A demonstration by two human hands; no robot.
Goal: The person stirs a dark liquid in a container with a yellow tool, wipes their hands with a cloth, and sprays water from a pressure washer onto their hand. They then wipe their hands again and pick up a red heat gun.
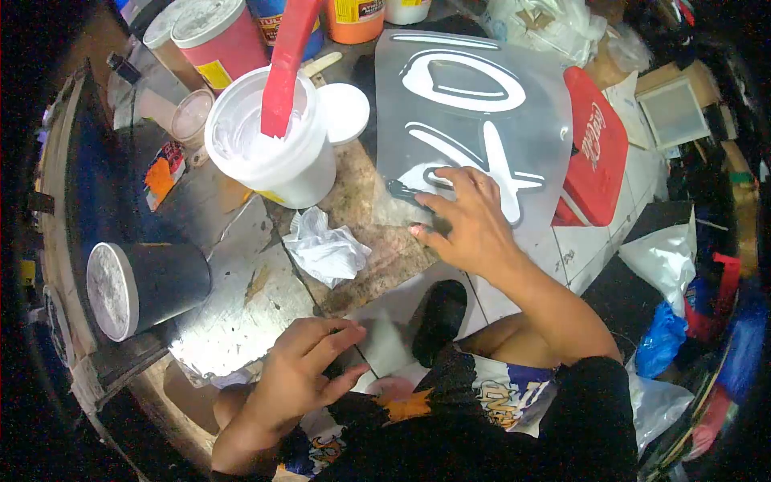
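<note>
A translucent plastic sheet with white lettering outlined in black spreads over the far right of the work surface. Across its near edge reaches my right hand, fingers apart, fingertips at the white lettering and thumb just off the near corner. My left hand hovers low near my lap, empty, with a gap between thumb and curved fingers. Between the hands and the paint lies a crumpled white tissue. Behind it stands an uncapped white tub of white paint with a red spatula in it.
A round white lid rests beside the tub. On the left, a dark paint tub lies with its pale lid facing left. Several paint containers, one a pink tub, line the back. A red Coca-Cola chair stands right of the sheet.
</note>
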